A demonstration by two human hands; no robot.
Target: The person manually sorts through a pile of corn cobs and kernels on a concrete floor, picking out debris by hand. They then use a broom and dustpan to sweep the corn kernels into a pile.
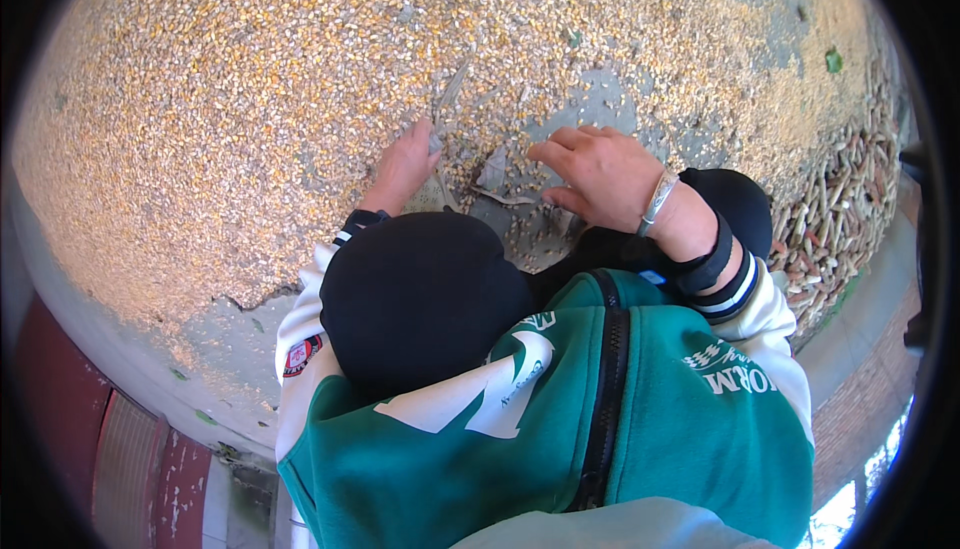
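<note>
My left hand (405, 163) reaches down to the loose corn kernels (247, 99). A small greyish scrap of dry husk (435, 143) shows between its thumb and fingertips. Just beyond lies a long dry leaf strip (452, 88). My right hand (600, 170), with a silver bangle (658, 202) at the wrist, hovers over the ground with thumb and fingers apart. Nothing shows in it, though its palm is hidden. Between the hands, a curled dry husk (492, 170) and a thin husk strip (502, 197) lie on bare concrete (495, 219) among scattered kernels.
Several shelled corn cobs (832, 211) are piled at the right. My dark-clad knees (424, 298) are bent before me, with a pale patterned shoe (424, 196) partly visible. A green leaf (834, 61) lies at upper right. Red wall panels (64, 369) stand at lower left.
</note>
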